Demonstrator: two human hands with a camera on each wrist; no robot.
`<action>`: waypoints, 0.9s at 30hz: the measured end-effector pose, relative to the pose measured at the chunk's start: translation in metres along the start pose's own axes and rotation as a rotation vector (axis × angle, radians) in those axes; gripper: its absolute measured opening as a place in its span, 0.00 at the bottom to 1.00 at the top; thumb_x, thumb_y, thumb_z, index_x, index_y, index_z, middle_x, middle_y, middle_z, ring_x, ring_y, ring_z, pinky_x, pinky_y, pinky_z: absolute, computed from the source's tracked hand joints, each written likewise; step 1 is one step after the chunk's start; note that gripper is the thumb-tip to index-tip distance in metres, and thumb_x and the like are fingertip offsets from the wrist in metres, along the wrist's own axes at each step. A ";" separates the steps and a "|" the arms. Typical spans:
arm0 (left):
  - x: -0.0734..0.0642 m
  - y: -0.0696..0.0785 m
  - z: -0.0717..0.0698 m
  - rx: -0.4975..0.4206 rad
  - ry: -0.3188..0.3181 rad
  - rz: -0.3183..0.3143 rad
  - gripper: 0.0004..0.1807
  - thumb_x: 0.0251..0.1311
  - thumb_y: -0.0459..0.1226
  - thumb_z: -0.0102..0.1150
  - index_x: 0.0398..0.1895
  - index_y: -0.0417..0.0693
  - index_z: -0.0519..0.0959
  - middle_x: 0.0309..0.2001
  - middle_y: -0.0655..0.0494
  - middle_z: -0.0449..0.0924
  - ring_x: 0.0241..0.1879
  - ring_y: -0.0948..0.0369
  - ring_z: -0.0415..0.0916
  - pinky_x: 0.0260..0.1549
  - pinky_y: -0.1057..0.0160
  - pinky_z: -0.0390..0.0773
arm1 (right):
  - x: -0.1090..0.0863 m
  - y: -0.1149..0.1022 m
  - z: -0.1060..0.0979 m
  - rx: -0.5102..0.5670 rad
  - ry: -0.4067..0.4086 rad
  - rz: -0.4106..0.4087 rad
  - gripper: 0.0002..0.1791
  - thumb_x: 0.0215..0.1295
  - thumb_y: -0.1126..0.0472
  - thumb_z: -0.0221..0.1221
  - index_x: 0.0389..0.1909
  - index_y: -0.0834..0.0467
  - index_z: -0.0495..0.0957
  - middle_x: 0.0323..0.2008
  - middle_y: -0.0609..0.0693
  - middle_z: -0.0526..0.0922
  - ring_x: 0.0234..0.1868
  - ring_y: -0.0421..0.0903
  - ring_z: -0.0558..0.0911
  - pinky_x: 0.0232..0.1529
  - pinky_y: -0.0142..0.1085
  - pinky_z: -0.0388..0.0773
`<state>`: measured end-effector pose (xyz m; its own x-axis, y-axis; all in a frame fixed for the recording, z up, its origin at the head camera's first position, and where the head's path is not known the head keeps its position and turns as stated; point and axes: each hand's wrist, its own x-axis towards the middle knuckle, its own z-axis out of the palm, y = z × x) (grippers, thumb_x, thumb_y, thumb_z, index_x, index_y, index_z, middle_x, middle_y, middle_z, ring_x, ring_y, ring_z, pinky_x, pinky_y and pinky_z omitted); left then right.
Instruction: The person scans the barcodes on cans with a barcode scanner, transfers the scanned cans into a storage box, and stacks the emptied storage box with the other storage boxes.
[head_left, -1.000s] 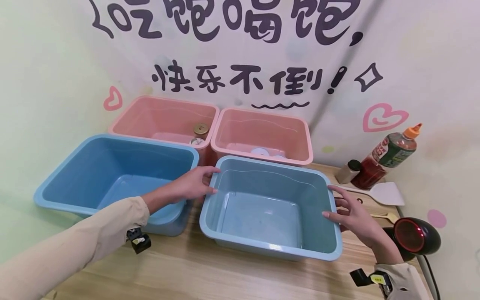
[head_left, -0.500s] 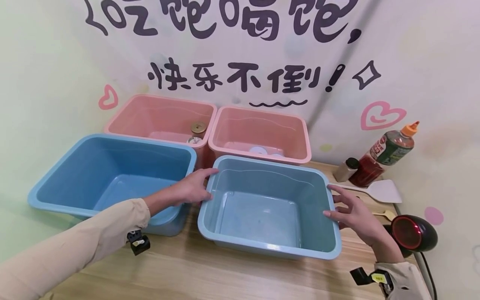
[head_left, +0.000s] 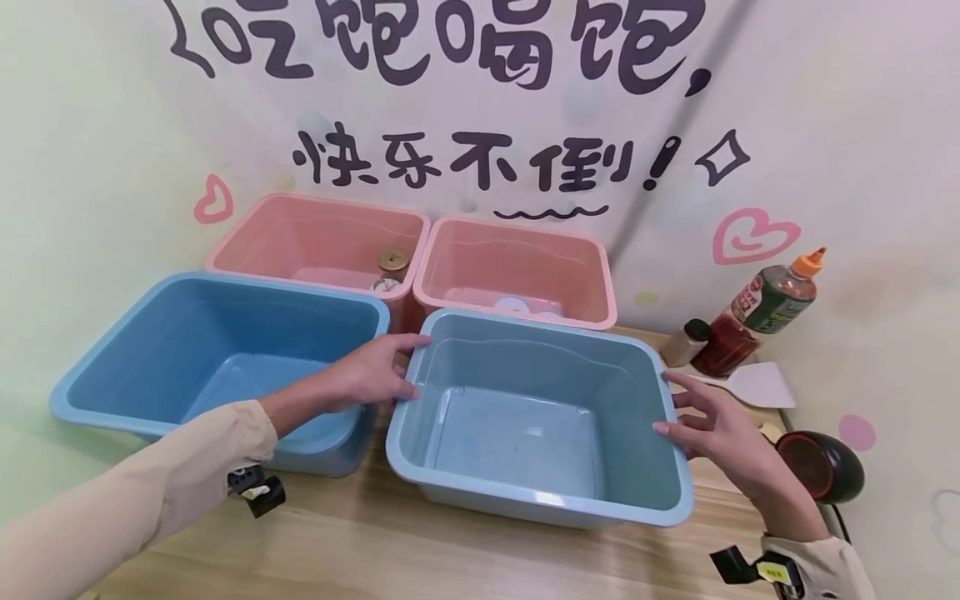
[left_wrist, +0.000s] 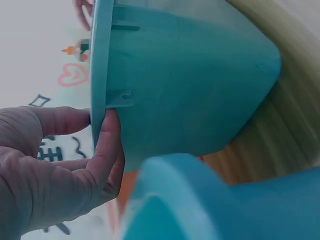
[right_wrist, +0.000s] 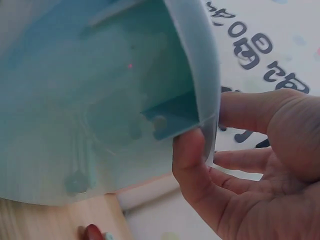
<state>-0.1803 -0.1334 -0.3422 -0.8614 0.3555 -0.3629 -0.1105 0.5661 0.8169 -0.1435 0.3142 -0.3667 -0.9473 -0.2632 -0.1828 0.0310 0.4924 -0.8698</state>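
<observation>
A light blue plastic basin (head_left: 517,433) stands over the front middle of the table in the head view, and its inside is bare. My left hand (head_left: 371,371) pinches its left rim, thumb above and fingers curled underneath. The left wrist view shows that hand (left_wrist: 75,165) gripping the rim beside a small moulded rib. On the opposite side my right hand (head_left: 723,429) holds the right rim the same way. In the right wrist view, this hand (right_wrist: 260,145) has its index finger bent under the lip.
A darker blue basin (head_left: 67,400) stands close on the left. Behind are two pink basins, one (head_left: 322,208) holding cans (head_left: 393,260), the other (head_left: 517,233) pale round items. At right are a sauce bottle (head_left: 772,304), shaker (head_left: 685,343), white spatula (head_left: 761,385) and black-and-red object (head_left: 821,467).
The head view has shifted a little. The held basin's right side has moved slightly right and nearer, covering more of the utensils there. Both hands keep their hold on the rim.
</observation>
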 end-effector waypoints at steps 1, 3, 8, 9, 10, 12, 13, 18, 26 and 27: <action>-0.002 0.002 -0.002 -0.008 -0.004 0.012 0.44 0.57 0.27 0.65 0.77 0.42 0.57 0.55 0.35 0.78 0.43 0.53 0.83 0.29 0.60 0.84 | -0.003 -0.003 -0.002 -0.008 0.012 -0.008 0.43 0.68 0.62 0.63 0.77 0.61 0.51 0.56 0.71 0.74 0.41 0.41 0.86 0.34 0.43 0.87; -0.007 0.008 -0.007 -0.018 -0.016 0.043 0.45 0.57 0.28 0.66 0.77 0.41 0.56 0.57 0.35 0.78 0.43 0.53 0.83 0.31 0.58 0.86 | -0.008 -0.009 -0.006 -0.019 0.036 -0.021 0.41 0.69 0.61 0.62 0.77 0.62 0.51 0.54 0.65 0.77 0.40 0.40 0.86 0.34 0.42 0.87; -0.019 0.022 -0.021 -0.048 -0.042 0.109 0.45 0.58 0.30 0.66 0.77 0.40 0.55 0.58 0.35 0.75 0.41 0.54 0.84 0.34 0.53 0.87 | -0.022 -0.019 -0.018 0.037 0.053 -0.086 0.33 0.72 0.65 0.58 0.74 0.61 0.57 0.45 0.44 0.84 0.37 0.42 0.89 0.31 0.44 0.87; -0.021 0.025 -0.024 -0.063 -0.048 0.120 0.45 0.58 0.29 0.66 0.78 0.40 0.54 0.57 0.34 0.74 0.41 0.54 0.84 0.34 0.53 0.87 | -0.023 -0.021 -0.021 0.071 0.041 -0.110 0.31 0.72 0.67 0.57 0.73 0.59 0.59 0.44 0.42 0.84 0.36 0.43 0.89 0.30 0.44 0.87; -0.023 0.028 -0.027 -0.080 -0.054 0.132 0.45 0.58 0.28 0.65 0.77 0.40 0.54 0.56 0.34 0.73 0.41 0.54 0.84 0.34 0.53 0.87 | -0.025 -0.023 -0.024 0.114 0.027 -0.137 0.30 0.72 0.69 0.55 0.72 0.58 0.61 0.44 0.42 0.85 0.36 0.44 0.89 0.29 0.45 0.87; -0.028 0.035 -0.032 -0.095 -0.059 0.153 0.44 0.59 0.28 0.64 0.77 0.40 0.54 0.54 0.34 0.72 0.43 0.53 0.84 0.34 0.53 0.87 | -0.028 -0.026 -0.031 0.199 -0.006 -0.197 0.28 0.72 0.73 0.52 0.71 0.55 0.65 0.45 0.43 0.86 0.36 0.45 0.90 0.28 0.45 0.87; -0.030 0.039 -0.035 -0.100 -0.060 0.161 0.44 0.59 0.28 0.64 0.77 0.40 0.55 0.54 0.34 0.72 0.43 0.53 0.83 0.34 0.53 0.87 | -0.030 -0.027 -0.034 0.244 -0.023 -0.224 0.28 0.71 0.75 0.51 0.70 0.55 0.66 0.46 0.45 0.86 0.37 0.45 0.90 0.28 0.45 0.87; -0.040 0.058 -0.049 -0.071 -0.037 0.162 0.42 0.60 0.30 0.65 0.76 0.42 0.58 0.57 0.34 0.72 0.45 0.51 0.84 0.38 0.52 0.87 | -0.036 -0.037 -0.049 0.329 -0.051 -0.287 0.29 0.72 0.77 0.46 0.70 0.55 0.68 0.48 0.47 0.86 0.40 0.44 0.89 0.34 0.43 0.87; -0.049 0.076 -0.074 -0.006 0.005 0.157 0.40 0.60 0.35 0.67 0.75 0.42 0.61 0.66 0.36 0.70 0.54 0.44 0.81 0.43 0.50 0.86 | -0.041 -0.060 -0.056 0.462 -0.120 -0.355 0.29 0.71 0.80 0.41 0.72 0.62 0.64 0.53 0.52 0.86 0.46 0.44 0.88 0.39 0.36 0.86; -0.050 0.077 -0.076 -0.001 0.007 0.158 0.40 0.61 0.35 0.66 0.75 0.42 0.61 0.67 0.36 0.70 0.56 0.43 0.80 0.43 0.50 0.86 | -0.042 -0.063 -0.056 0.475 -0.127 -0.365 0.30 0.71 0.81 0.41 0.72 0.63 0.63 0.54 0.52 0.86 0.47 0.44 0.88 0.40 0.36 0.86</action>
<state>-0.1835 -0.1645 -0.2269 -0.8715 0.4350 -0.2267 0.0264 0.5030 0.8639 -0.1236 0.3403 -0.2790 -0.8793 -0.4560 0.1374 -0.1215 -0.0641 -0.9905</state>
